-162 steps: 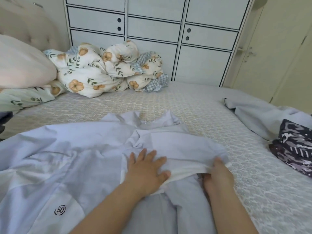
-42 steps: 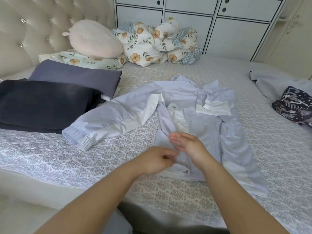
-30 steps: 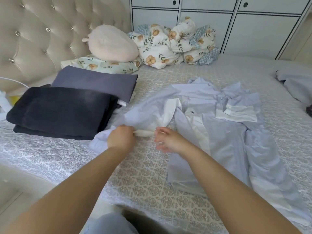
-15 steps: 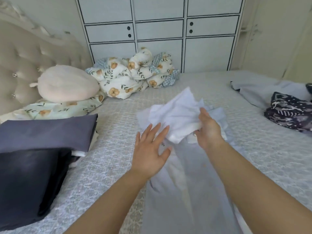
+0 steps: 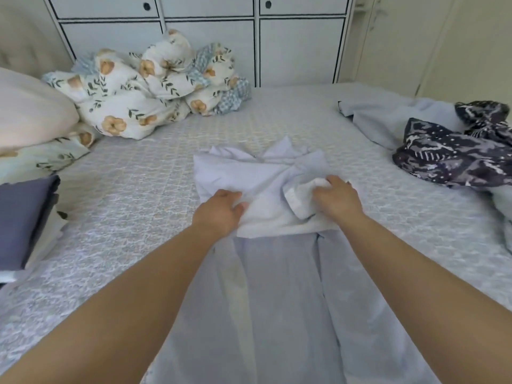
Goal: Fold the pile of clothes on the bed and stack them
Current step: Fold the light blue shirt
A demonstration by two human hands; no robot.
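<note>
A pale blue shirt (image 5: 277, 286) lies lengthwise on the bed (image 5: 133, 195), collar at the far end. Both sleeves are folded across its upper part. My left hand (image 5: 219, 212) lies on the left edge of the folded sleeve, fingers bent over the cloth. My right hand (image 5: 336, 199) grips the white cuff of the sleeve (image 5: 300, 199) on the right side of the shirt. A pile of unfolded clothes sits at the right: a dark patterned garment (image 5: 454, 153) on a pale blue one (image 5: 388, 120). Folded dark clothes (image 5: 22, 217) are stacked at the left edge.
A bundled floral duvet (image 5: 144, 90) and a pink pillow (image 5: 30, 109) lie at the head of the bed. White cabinets (image 5: 210, 42) stand behind the bed. A door (image 5: 432, 42) is at the far right.
The left sleeve, held up in my right hand half a second ago, now lies folded across the shirt's chest. My left hand has come down onto it. The view has tilted down.
</note>
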